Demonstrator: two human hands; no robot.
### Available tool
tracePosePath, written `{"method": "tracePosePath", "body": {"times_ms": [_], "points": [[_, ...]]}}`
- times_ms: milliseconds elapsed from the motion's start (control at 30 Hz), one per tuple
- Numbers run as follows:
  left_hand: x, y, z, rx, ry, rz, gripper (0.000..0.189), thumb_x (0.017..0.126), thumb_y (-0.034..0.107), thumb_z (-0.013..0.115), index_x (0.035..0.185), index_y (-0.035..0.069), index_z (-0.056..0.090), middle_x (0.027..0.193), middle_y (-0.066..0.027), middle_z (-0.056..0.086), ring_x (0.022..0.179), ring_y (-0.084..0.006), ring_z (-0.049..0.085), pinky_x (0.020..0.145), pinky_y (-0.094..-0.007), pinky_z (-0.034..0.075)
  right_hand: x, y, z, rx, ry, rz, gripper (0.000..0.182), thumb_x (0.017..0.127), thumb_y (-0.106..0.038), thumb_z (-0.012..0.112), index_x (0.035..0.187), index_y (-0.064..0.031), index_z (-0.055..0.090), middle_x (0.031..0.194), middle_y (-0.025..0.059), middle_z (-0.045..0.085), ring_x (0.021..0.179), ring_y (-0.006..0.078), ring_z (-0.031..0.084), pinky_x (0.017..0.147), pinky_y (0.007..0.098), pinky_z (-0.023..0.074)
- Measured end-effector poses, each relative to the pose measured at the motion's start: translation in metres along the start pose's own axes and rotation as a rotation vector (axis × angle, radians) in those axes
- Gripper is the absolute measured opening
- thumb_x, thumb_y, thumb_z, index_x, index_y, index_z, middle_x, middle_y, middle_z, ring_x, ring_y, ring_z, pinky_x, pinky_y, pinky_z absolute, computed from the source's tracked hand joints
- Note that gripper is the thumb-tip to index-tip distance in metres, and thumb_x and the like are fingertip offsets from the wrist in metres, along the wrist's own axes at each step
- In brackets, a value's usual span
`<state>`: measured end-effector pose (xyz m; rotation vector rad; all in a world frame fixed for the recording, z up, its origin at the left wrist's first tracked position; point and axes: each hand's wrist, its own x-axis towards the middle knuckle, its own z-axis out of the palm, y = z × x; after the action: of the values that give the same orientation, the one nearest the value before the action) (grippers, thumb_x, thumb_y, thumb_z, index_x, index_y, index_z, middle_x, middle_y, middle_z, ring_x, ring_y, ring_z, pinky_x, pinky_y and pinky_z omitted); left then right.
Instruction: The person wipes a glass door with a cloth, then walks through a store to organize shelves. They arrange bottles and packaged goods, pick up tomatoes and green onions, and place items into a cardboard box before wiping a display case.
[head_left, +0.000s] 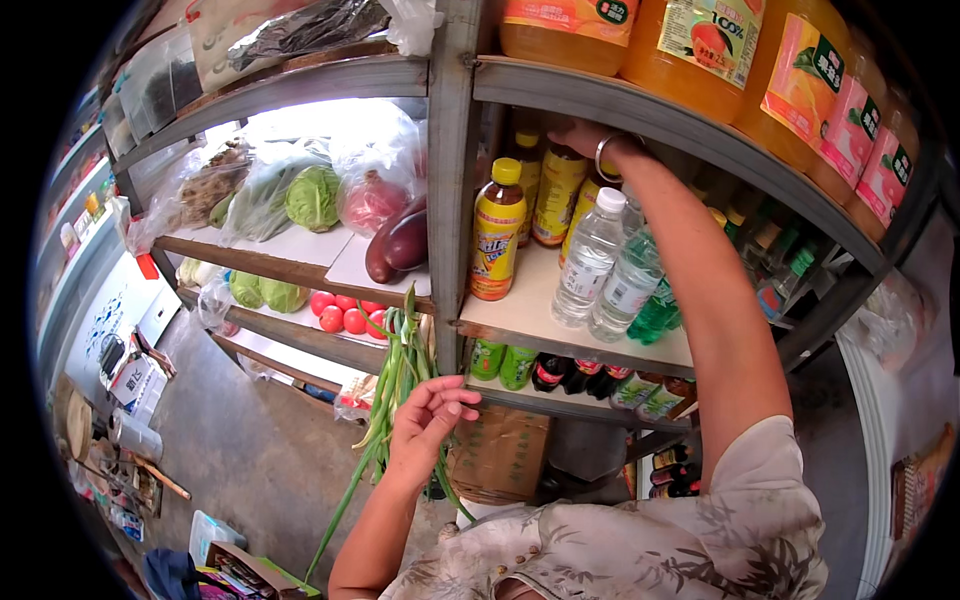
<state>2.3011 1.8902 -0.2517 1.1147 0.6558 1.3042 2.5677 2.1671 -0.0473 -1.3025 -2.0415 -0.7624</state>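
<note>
My right hand (583, 137) reaches deep into the upper drinks shelf, over the caps of yellow-labelled tea bottles (556, 196); its fingers are partly hidden in shadow, so its grip cannot be seen. A silver bangle (604, 156) circles that wrist. In front stand a yellow-capped tea bottle (498, 232), a clear water bottle with a white cap (589, 259) and a green-tinted bottle (627, 281). My left hand (436, 409) is held low by the shelf post, empty, fingers loosely curled and apart, beside hanging green onions (397, 367).
Large orange juice bottles (694, 52) line the shelf above. Soft drink bottles (551, 371) fill the one below. Left shelves hold a cabbage (313, 198), eggplants (405, 240) and tomatoes (354, 320). A cardboard box (501, 454) stands below the drinks; a metal post (450, 180) divides the rack.
</note>
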Motion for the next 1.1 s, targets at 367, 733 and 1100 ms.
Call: {"method": "tracePosePath", "body": {"times_ms": [367, 733, 1100], "points": [[0.012, -0.002, 0.008, -0.014, 0.001, -0.01, 0.029, 0.088, 0.007, 0.055, 0.115, -0.001, 0.05, 0.099, -0.0127, 0.063, 0.083, -0.0184, 0.061, 0.081, -0.0298, 0.047, 0.001, -0.039, -0.064, 0.118, -0.755, -0.212, 0.026, 0.077, -0.017, 0.067, 0.101, -0.007, 0.062, 0.102, 0.0113, 0.062, 0.097, 0.0241, 0.058, 0.084, 0.0338, 0.0444], [0.008, -0.005, 0.004, -0.02, 0.008, -0.003, 0.029, 0.088, 0.006, 0.054, 0.116, -0.002, 0.05, 0.1, -0.0124, 0.063, 0.083, -0.018, 0.061, 0.081, -0.0299, 0.047, -0.003, -0.029, -0.072, 0.422, -0.829, -0.34, 0.027, 0.066, 0.0, 0.066, 0.093, -0.0033, 0.063, 0.09, 0.0073, 0.06, 0.084, 0.0191, 0.054, 0.077, 0.0316, 0.0441], [0.022, -0.016, 0.008, 0.03, -0.011, -0.041, 0.028, 0.089, 0.003, 0.052, 0.117, -0.002, 0.048, 0.104, -0.0105, 0.061, 0.086, -0.0152, 0.059, 0.082, -0.0271, 0.047, -0.022, -0.049, -0.073, 0.286, -0.774, -0.087, 0.039, 0.072, -0.022, 0.072, 0.104, -0.0032, 0.059, 0.102, 0.0139, 0.058, 0.096, 0.0248, 0.055, 0.084, 0.0337, 0.0441]]}}
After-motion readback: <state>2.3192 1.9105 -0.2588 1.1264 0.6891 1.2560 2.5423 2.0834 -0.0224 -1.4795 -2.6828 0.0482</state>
